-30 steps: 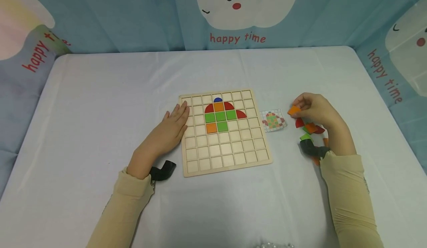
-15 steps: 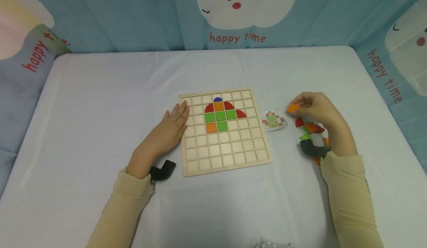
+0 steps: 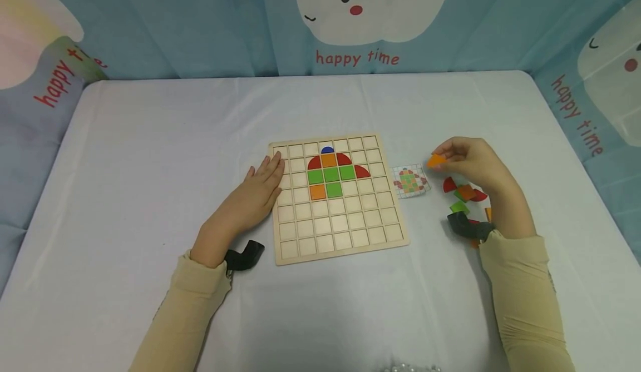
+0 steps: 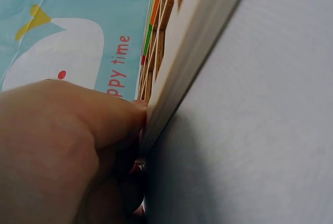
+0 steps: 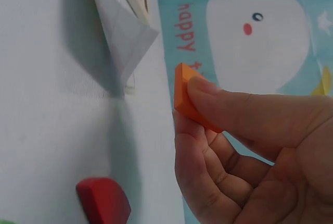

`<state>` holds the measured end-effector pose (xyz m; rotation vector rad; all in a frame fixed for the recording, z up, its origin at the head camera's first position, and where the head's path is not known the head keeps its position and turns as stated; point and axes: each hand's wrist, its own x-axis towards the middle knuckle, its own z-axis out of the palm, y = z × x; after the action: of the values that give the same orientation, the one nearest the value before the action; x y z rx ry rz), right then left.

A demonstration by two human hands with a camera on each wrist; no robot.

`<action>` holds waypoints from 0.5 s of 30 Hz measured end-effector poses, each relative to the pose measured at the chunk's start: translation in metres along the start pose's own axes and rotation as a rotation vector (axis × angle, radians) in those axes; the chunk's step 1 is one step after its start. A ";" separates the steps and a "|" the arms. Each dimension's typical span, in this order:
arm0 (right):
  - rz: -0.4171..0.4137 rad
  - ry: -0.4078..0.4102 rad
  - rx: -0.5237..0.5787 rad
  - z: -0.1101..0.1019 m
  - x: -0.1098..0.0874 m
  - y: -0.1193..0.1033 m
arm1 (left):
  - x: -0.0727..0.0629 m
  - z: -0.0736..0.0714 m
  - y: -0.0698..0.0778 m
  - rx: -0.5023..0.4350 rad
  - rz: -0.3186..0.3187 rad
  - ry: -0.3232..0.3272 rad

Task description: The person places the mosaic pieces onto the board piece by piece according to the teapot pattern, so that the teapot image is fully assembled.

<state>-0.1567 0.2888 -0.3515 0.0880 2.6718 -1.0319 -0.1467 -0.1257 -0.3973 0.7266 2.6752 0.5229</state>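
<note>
My right hand (image 3: 473,160) pinches an orange square tile (image 5: 190,96) between thumb and fingers, to the right of the small pattern card (image 3: 410,180). The wooden grid board (image 3: 340,230) lies mid-table with green, orange and red tiles and one blue half-round (image 3: 328,150) set in its upper cells. My left hand (image 3: 252,194) lies along the board's left edge, fingers straight and fingertips on the rim. In the left wrist view the thumb (image 4: 117,114) touches the board's side. Below the right hand lies a loose pile with a red quarter-round (image 5: 104,200) and a green tile (image 3: 459,208).
A black wrist camera (image 3: 244,256) sits at the left wrist, and another (image 3: 468,226) at the right wrist overlaps part of the loose tiles. White cloth (image 3: 150,166) covers the table. A beaded item (image 3: 412,368) shows at the front edge. Blue printed curtains (image 3: 200,21) stand behind.
My right hand has shifted slightly left with the orange tile, closer to the pattern card, and the tile has tilted a little. The left hand and the board have stayed put.
</note>
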 end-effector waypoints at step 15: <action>-0.081 -0.002 0.029 0.011 -0.002 -0.012 | -0.001 -0.001 0.000 -0.001 -0.002 -0.004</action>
<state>-0.1545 0.2723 -0.3510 -0.0159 2.6787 -1.0947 -0.1459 -0.1265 -0.3963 0.7241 2.6719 0.5217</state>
